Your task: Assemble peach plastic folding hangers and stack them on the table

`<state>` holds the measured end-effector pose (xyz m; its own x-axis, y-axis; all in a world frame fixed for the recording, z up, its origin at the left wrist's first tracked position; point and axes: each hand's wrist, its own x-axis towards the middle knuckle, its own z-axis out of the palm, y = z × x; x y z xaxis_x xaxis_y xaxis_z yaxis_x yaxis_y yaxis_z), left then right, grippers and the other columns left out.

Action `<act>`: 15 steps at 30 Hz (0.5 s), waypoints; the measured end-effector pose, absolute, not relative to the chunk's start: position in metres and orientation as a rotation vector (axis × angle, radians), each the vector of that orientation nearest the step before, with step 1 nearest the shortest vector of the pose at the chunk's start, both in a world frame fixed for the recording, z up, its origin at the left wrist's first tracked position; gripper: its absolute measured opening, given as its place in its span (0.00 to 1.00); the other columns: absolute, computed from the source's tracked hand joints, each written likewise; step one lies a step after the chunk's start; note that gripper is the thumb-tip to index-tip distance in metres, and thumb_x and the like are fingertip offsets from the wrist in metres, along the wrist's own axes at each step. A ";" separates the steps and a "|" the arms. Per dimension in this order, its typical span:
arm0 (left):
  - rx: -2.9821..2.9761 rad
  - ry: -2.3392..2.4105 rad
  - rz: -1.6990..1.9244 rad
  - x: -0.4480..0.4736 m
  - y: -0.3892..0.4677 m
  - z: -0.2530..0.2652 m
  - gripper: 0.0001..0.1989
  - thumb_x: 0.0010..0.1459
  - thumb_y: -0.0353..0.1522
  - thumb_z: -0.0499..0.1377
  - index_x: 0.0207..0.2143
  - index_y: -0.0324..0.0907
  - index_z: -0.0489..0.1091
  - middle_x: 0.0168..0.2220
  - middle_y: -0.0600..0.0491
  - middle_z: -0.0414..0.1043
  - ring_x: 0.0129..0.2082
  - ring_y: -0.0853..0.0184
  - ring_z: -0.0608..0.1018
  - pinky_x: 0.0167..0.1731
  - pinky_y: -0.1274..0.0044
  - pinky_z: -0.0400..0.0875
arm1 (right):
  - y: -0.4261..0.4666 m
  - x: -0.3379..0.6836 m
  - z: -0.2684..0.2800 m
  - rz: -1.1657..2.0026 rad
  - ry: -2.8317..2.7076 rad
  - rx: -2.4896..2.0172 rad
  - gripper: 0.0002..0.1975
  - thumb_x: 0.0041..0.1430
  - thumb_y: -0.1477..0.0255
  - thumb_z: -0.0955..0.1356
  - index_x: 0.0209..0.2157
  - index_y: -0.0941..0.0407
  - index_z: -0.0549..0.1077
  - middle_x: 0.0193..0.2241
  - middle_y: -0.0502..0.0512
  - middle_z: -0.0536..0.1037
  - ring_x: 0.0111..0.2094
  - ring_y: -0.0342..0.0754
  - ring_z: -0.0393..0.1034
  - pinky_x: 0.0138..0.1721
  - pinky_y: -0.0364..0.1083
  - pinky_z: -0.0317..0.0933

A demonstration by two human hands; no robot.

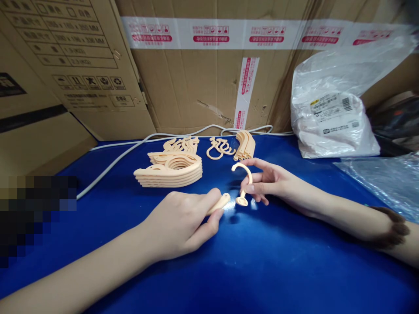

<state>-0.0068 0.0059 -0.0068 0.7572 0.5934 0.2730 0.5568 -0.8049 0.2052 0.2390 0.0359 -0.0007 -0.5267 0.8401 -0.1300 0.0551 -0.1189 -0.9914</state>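
Note:
My left hand (190, 220) is closed around a cream plastic hanger arm (221, 202); only its rounded end with a small hole shows past the fingers. Just to the right, my right hand (266, 181) pinches a cream hanger hook (249, 176) by its stem. The hook curves up and to the left, and its round base faces down. A small gap separates the base from the hanger arm. Behind my hands lie a stack of cream hanger pieces (170, 178), a few loose hooks (218, 148) and a smaller pile of curved arms (245, 145).
More cream pieces (181, 144) lie behind the stack. A pale cable (121, 168) runs along the back of the blue table (262, 270). Cardboard boxes (196, 83) wall the back and left. A white plastic bag (337, 117) and clear wrap (386, 179) are at right.

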 end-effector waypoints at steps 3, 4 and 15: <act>2.858 0.912 0.481 -0.006 0.006 -0.007 0.08 0.65 0.32 0.45 0.31 0.45 0.53 0.23 0.60 0.62 0.20 0.70 0.65 0.21 0.77 0.50 | 0.035 0.239 -0.001 1.712 -1.559 -0.999 0.29 0.55 0.71 0.73 0.55 0.53 0.58 0.29 0.47 0.76 0.24 0.38 0.66 0.22 0.37 0.58; 2.859 0.899 0.482 -0.006 0.005 -0.007 0.08 0.65 0.32 0.45 0.31 0.44 0.54 0.23 0.60 0.62 0.20 0.70 0.65 0.21 0.77 0.50 | 0.035 0.239 -0.001 1.714 -1.560 -0.997 0.29 0.55 0.71 0.73 0.55 0.53 0.59 0.30 0.47 0.76 0.24 0.38 0.66 0.22 0.37 0.58; 2.909 0.817 0.505 -0.006 0.003 -0.006 0.11 0.67 0.32 0.44 0.32 0.42 0.61 0.25 0.56 0.63 0.24 0.68 0.65 0.23 0.74 0.53 | 0.035 0.239 -0.001 1.720 -1.556 -1.001 0.27 0.54 0.71 0.73 0.52 0.54 0.60 0.30 0.47 0.76 0.23 0.37 0.65 0.22 0.37 0.57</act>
<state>-0.0061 0.0034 -0.0061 0.8037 0.5186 0.2918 0.4929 -0.8549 0.1618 0.2389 0.0351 -0.0014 -0.5317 0.8362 -0.1344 0.0502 -0.1273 -0.9906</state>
